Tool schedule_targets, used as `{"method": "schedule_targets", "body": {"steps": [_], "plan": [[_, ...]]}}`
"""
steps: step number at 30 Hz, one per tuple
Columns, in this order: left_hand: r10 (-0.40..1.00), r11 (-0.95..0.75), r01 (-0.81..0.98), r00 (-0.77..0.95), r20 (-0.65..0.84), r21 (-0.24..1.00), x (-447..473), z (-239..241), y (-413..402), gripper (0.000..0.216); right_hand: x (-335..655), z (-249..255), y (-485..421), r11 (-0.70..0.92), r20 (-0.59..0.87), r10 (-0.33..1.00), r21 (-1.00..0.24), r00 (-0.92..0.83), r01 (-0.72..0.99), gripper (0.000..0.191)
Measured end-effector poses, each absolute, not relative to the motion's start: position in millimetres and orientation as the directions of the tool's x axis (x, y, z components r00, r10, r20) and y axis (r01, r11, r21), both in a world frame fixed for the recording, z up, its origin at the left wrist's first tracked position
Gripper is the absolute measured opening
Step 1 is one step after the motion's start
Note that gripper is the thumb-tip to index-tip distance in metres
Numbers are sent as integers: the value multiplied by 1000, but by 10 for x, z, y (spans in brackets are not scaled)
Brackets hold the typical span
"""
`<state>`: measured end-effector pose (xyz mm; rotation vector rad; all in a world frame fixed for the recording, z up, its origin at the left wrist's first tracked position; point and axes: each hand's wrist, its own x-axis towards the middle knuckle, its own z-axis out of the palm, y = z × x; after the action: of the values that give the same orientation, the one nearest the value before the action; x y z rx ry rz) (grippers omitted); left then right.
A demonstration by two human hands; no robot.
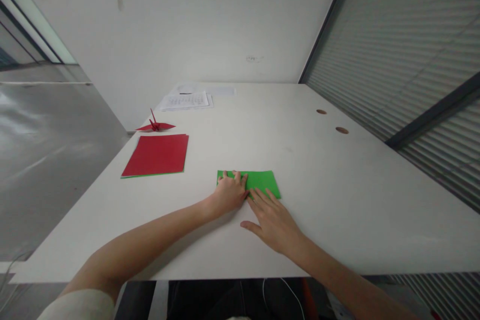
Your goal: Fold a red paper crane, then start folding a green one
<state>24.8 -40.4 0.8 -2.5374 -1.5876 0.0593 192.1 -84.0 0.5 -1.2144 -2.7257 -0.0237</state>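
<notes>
A sheet of green origami paper [262,179], folded into a rectangle, lies flat on the white table [240,132]. My left hand [230,191] rests on its left half with the fingers spread and pressing down; part of the paper is hidden under it. My right hand [272,220] lies open along the near edge, its fingertips touching the paper and its thumb stretched out to the left over the table. The fingers of both hands almost meet near the middle of that edge.
To the left lies a stack of square paper [159,154], red on top with green showing beneath. A folded red paper crane [155,125] stands behind it. Printed sheets [185,100] lie at the far left. Two round holes [342,130] pierce the tabletop at right, near window blinds.
</notes>
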Motion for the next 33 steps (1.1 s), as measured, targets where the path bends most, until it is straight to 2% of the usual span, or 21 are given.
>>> {"method": "schedule_targets", "body": {"steps": [4, 16, 24, 28, 33], "plan": [[897, -430, 892, 440, 46, -140, 238, -1, -396, 53, 1999, -76, -891, 652, 170, 753, -66, -635, 755, 71], [887, -449, 878, 460, 35, -167, 219, -21, -386, 56, 2467, -159, -909, 618, 222, 764, 16, -605, 786, 65], [902, -421, 894, 431, 35, -153, 255, -39, -395, 53, 2194, 66, -876, 581, 302, 776, 2, -555, 814, 53], [901, -423, 896, 432, 46, -133, 256, -27, -401, 52, 1913, 70, -892, 636, 259, 751, -36, -607, 771, 53], [881, -463, 873, 473, 34, -151, 205, 0, -378, 53, 2000, -11, -904, 621, 225, 766, -18, -602, 783, 58]]}}
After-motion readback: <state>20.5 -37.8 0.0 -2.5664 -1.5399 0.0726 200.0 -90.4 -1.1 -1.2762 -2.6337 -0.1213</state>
